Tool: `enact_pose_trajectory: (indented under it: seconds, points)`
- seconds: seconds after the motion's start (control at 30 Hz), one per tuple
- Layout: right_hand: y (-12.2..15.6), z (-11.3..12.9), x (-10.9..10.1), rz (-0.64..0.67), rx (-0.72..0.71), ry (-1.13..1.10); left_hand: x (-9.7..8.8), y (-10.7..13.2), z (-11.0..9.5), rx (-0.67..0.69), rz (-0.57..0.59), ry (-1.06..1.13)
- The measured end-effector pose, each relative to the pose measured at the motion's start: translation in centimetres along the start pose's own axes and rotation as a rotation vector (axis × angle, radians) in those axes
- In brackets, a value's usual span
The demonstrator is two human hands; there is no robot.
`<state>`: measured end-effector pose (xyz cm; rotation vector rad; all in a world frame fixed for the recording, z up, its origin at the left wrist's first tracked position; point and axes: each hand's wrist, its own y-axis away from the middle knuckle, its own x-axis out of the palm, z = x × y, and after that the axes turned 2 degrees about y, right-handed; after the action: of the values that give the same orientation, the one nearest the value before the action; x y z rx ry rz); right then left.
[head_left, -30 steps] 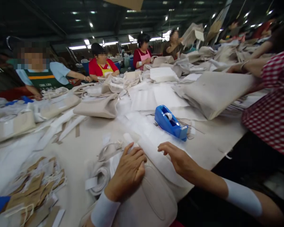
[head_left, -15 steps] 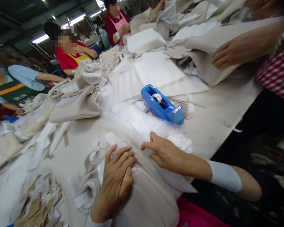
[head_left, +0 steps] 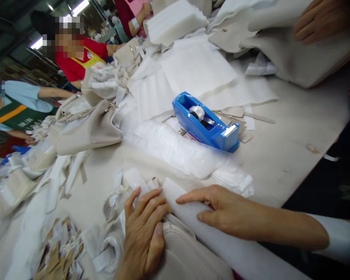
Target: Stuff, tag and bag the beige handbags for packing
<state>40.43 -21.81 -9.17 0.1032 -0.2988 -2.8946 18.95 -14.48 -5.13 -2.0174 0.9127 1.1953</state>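
Note:
A beige handbag lies at the bottom middle in the head view, its lower part cut off by the frame. My left hand rests over its upper edge with fingers stretched and apart. Along the bag's right side runs a thin white packing sheet. On this sheet lies my right hand, index finger extended and thumb apart, the other fingers curled beneath and partly hidden. Left of my left hand are a strap wrapped in white and loose white wrapping. A blue tape dispenser stands beyond both hands.
Clear plastic bags lie before the dispenser. White foam sheets are stacked behind it. Another beige bag sits at left, brown paper scraps at lower left. A co-worker's hand holds beige material at upper right; other people work at left.
My right hand has moved slightly right and down, its index finger now on the white sheet, which stands up more along the bag. My left hand stays on the bag. The view has shifted.

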Motion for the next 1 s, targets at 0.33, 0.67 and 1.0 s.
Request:
enact_pose_trajectory:
  seconds: [0.33,0.67,1.0]
  points:
    - [-1.6,-1.1,2.3,-0.069,-0.151,0.094,0.2,0.3,0.6,0.013,-0.002,-0.031]
    - [-5.2,-0.9,5.3,-0.102,-0.163,-0.067,0.3,0.2,0.5,0.033,0.064,-0.044]
    - [3.3,-2.3,-1.4,-0.016,-0.436,0.478,0.0,0.1,0.9,0.115,0.251,-0.159]
